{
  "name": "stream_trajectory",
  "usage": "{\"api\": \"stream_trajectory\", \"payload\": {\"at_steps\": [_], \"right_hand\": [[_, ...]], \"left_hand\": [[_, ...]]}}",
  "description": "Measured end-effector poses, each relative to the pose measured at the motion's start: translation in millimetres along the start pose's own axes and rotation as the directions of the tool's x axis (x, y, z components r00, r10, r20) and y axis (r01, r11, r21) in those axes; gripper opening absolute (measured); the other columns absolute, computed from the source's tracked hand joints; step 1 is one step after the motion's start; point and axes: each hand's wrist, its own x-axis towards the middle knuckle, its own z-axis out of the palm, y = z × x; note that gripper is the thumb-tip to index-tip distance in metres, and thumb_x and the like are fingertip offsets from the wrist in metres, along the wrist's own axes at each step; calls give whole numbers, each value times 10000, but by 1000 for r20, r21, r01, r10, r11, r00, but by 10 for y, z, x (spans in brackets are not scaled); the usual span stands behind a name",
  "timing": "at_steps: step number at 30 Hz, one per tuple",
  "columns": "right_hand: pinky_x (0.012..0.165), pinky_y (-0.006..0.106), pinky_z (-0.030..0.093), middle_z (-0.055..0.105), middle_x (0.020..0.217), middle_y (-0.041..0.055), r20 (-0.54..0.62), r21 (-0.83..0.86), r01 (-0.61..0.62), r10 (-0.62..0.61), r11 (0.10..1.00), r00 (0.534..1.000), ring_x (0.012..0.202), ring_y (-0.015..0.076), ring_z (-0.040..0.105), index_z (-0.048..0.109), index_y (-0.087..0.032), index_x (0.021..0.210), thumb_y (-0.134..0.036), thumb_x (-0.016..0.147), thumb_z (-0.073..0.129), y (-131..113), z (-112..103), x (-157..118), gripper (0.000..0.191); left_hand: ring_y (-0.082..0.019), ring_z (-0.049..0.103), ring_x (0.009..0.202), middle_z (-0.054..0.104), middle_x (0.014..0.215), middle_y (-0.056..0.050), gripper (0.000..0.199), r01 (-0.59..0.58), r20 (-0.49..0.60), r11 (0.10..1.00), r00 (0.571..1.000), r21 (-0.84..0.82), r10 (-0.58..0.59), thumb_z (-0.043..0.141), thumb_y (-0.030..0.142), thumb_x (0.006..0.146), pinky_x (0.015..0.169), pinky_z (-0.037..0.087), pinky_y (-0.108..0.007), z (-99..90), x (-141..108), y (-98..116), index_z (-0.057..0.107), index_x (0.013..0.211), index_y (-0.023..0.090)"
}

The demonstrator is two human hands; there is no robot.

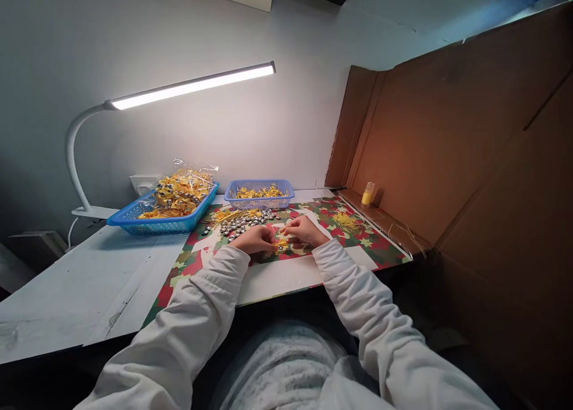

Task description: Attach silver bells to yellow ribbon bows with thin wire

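Observation:
My left hand [254, 240] is closed in a pinch on a small yellow ribbon bow [281, 246], which seems to have a silvery bead on it. Close by on the right, my right hand [305, 230] is also pinched, its fingertips just above the bow; what they grip is too small to make out. Behind my left hand lies a spread of shiny silver beads [244, 222], perhaps little bells. Yellow strips [221, 215] lie beside them. All this rests on a red, green and cream patterned sheet [380, 243].
A blue basket [179, 224] heaped with yellow bows stands at left; a smaller blue basket [259, 203] with yellow pieces is behind. Yellow ties [345, 221] and a small yellow bottle [367, 194] are at right, near a cardboard wall [447, 129]. A lamp [192, 88] hangs overhead.

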Motion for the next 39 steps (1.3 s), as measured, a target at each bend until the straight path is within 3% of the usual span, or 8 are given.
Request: {"api": "stream_trajectory", "payload": {"at_steps": [7, 16, 21, 27, 35, 39], "right_hand": [[412, 182, 347, 540, 485, -38, 50, 93, -49, 44, 994, 998, 438, 59, 427, 653, -123, 580, -256, 609, 717, -21, -29, -78, 150], [373, 184, 306, 487, 457, -56, -54, 55, 25, -22, 998, 998, 379, 51, 392, 608, -143, 579, -302, 642, 662, -29, 65, -95, 179], [460, 194, 352, 560, 515, -23, -142, -2, 152, -151, 988, 978, 480, 74, 461, 611, -138, 558, -278, 638, 658, 46, 111, -32, 168], [537, 220, 391, 595, 564, 1, -196, -95, 215, -230, 972, 953, 555, 109, 524, 635, -141, 579, -259, 657, 630, 102, 126, -11, 142], [560, 219, 396, 602, 571, -4, -217, -159, 199, -230, 967, 949, 571, 111, 519, 640, -145, 598, -245, 675, 637, 90, 185, -23, 126], [596, 243, 396, 571, 555, -7, -361, -283, 134, -235, 950, 902, 576, 121, 498, 593, -165, 546, -237, 724, 622, 48, 212, -71, 194]], "left_hand": [[-126, 581, 570, 646, 608, 5, 282, -28, -97, 966, 995, -256, 3, 785, 322, 534, 548, 407, -229, 12, 54, -30, 614, 676, 147], [-173, 647, 661, 688, 673, -28, 373, -77, -166, 925, 986, -371, 15, 805, 401, 538, 650, 486, -289, 73, 45, 20, 645, 748, 137], [-153, 608, 600, 662, 623, -17, 416, -89, -243, 929, 970, -359, -1, 824, 468, 492, 602, 486, -282, 129, 65, 23, 661, 676, 132], [-132, 556, 560, 637, 602, -20, 424, -103, -317, 953, 948, -284, 8, 797, 501, 531, 556, 448, -260, 168, 90, -14, 673, 663, 118], [-121, 509, 545, 596, 558, -5, 393, -128, -423, 975, 905, -184, 39, 746, 507, 562, 526, 393, -240, 202, 103, -34, 640, 598, 131], [-114, 491, 500, 581, 514, -1, 299, -75, -425, 963, 904, -259, -44, 726, 426, 551, 500, 370, -240, 215, 104, -13, 618, 563, 147]]}}
